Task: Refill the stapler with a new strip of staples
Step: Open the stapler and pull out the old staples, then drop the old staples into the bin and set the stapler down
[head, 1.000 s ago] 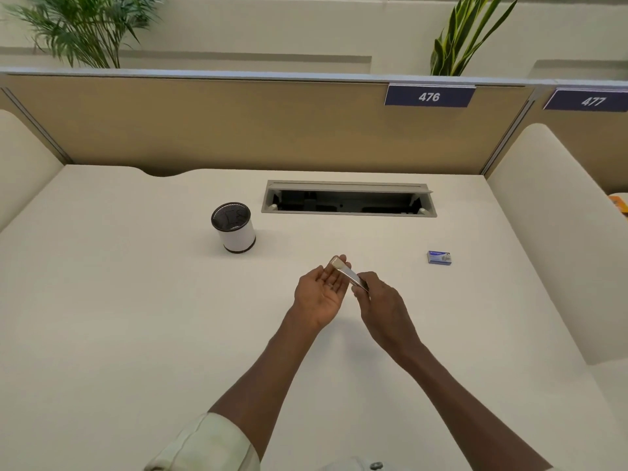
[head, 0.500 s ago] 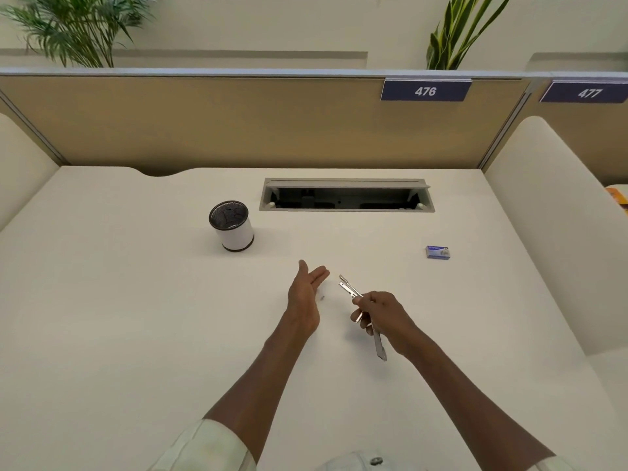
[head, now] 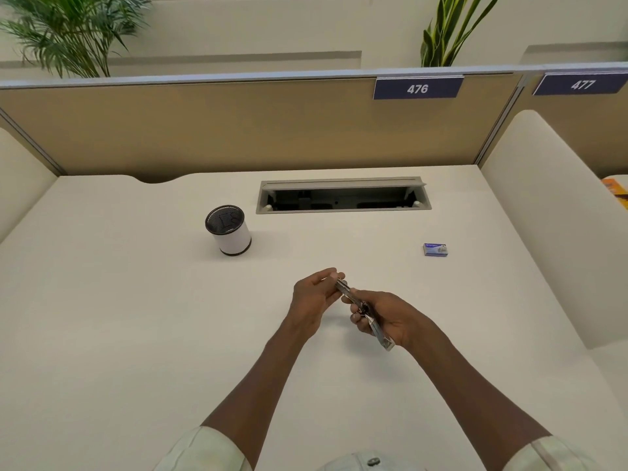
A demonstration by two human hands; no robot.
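Note:
A slim metal stapler (head: 380, 334) is swung open into a long line above the middle of the desk. My right hand (head: 387, 317) grips it around its hinge, one end sticking out toward me. My left hand (head: 314, 294) pinches the far end of the stapler (head: 341, 285) between thumb and fingers. A small blue box of staples (head: 435, 249) lies shut on the desk, far right of both hands. I cannot tell whether a strip of staples sits in the stapler.
A white cylindrical pen cup (head: 229, 230) with a black mesh rim stands at the left rear. A grey cable hatch (head: 343, 195) is open at the back of the desk. Tan partition panels and padded side walls (head: 543, 212) enclose the white desk (head: 136, 334).
The stapler has gone from folded in my left palm to swung open in my right hand. My left hand let go, opened, and now pinches the far end again.

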